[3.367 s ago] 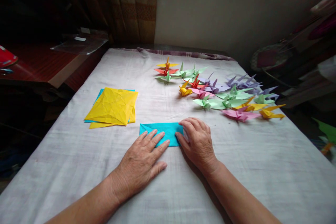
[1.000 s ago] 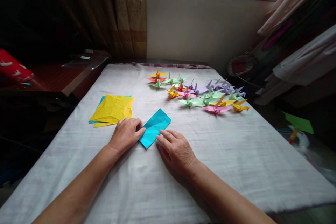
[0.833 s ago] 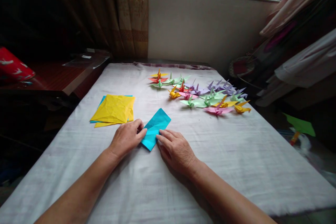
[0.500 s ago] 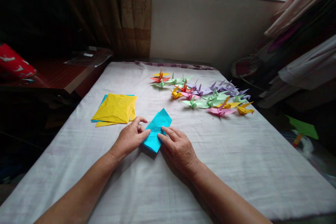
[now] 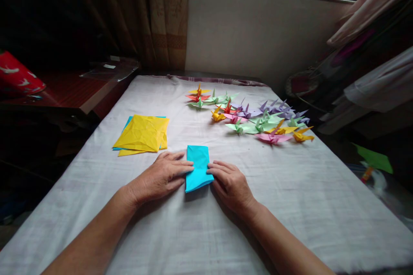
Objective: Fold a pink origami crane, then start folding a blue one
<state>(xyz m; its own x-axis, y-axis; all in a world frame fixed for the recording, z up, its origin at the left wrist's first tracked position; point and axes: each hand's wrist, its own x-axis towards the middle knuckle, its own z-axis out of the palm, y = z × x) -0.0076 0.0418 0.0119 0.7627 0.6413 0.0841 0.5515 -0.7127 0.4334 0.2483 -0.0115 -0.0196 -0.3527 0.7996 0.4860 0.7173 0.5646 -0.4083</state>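
A folded sheet of bright blue paper (image 5: 198, 161) lies on the white cloth in front of me, a narrow upright rectangle with its near edge slightly lifted. My left hand (image 5: 163, 176) rests flat beside it, fingers stretched out and their tips on its left edge. From the other side, my right hand (image 5: 230, 182) touches the right edge with extended fingertips; its thumb is mostly hidden beneath. Neither hand is closed round the paper. Left of it lies a stack of yellow paper (image 5: 143, 133), with blue sheets showing underneath.
Several folded paper cranes (image 5: 240, 126) in green, purple, pink, red and yellow stand at the back right of the cloth-covered table (image 5: 174, 240). A brown side table (image 5: 74, 94) at the left bears a red item (image 5: 17, 75) and a clear plastic sleeve (image 5: 112, 71). Clothes hang at the right.
The blue paper has turned from a slant to nearly upright. My left hand has flattened, its fingers reaching over the paper's edge, and my right hand has shifted slightly right.
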